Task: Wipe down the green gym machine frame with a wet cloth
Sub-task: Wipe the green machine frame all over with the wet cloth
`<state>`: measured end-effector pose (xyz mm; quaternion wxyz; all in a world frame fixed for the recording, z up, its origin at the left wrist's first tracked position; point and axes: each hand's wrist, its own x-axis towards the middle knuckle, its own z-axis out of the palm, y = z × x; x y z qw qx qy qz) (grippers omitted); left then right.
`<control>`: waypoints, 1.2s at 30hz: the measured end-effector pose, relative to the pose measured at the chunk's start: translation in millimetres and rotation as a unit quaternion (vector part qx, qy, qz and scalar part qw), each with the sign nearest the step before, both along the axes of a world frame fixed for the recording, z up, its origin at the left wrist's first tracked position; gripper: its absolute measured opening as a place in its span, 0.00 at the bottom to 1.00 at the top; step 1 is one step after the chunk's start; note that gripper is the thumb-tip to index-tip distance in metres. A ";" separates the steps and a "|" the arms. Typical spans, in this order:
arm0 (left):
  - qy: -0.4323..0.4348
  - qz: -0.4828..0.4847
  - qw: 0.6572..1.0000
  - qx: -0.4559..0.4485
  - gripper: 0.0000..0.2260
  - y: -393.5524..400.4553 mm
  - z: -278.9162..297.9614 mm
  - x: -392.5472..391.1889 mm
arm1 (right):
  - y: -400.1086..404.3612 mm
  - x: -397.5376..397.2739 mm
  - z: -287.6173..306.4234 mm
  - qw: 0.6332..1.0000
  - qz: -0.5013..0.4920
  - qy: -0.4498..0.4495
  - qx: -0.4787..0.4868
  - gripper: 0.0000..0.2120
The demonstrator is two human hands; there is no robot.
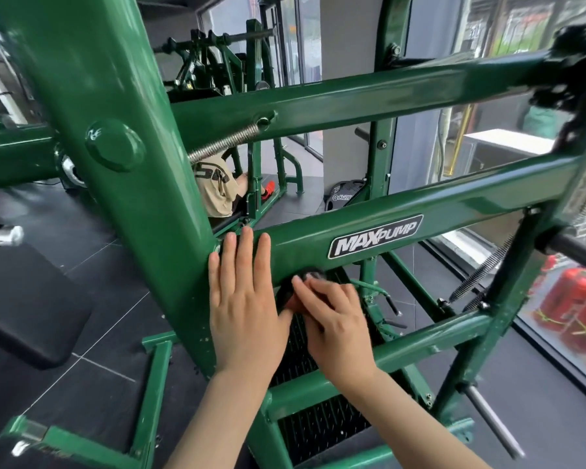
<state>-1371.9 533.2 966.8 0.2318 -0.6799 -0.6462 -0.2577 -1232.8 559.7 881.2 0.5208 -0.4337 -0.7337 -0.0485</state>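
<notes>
Under the badged crossbar (379,225) | right hand (332,316) pinches dark cloth (296,282), soft, limp, best bunched | left hand (242,299) flat, fingers straight, on rigid, slick frame (122,137)

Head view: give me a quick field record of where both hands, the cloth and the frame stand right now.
left hand: flat, fingers straight, pressed on the green frame where the crossbar meets the upright post
right hand: fingers curled over a dark cloth, somewhat blurred
cloth position: at the lower edge of the crossbar, left of the MAXPUMP badge
cloth wetness: cannot tell
below hands: black ribbed plate inside the frame
background: a person in a tan shirt seated at another green machine
</notes>
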 end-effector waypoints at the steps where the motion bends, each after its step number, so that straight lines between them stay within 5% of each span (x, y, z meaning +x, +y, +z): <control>1: -0.004 0.006 1.000 -0.004 0.53 -1.4 -0.2 3.0 | -2.7 3.9 -2.5 1.000 0.006 -0.010 -0.011 0.27; 10: -0.014 -0.126 0.992 0.002 0.52 14.1 14.4 89.3 | 1.9 124.8 58.8 0.988 -0.150 0.042 0.018 0.27; 19: 0.020 -0.233 0.972 0.009 0.47 53.9 15.2 214.9 | -10.0 261.3 35.3 0.970 -0.239 0.049 0.014 0.28; 36: 0.019 -0.208 0.975 0.078 0.43 187.6 42.2 471.5 | 132.7 507.5 108.2 0.985 -0.138 0.002 0.107 0.27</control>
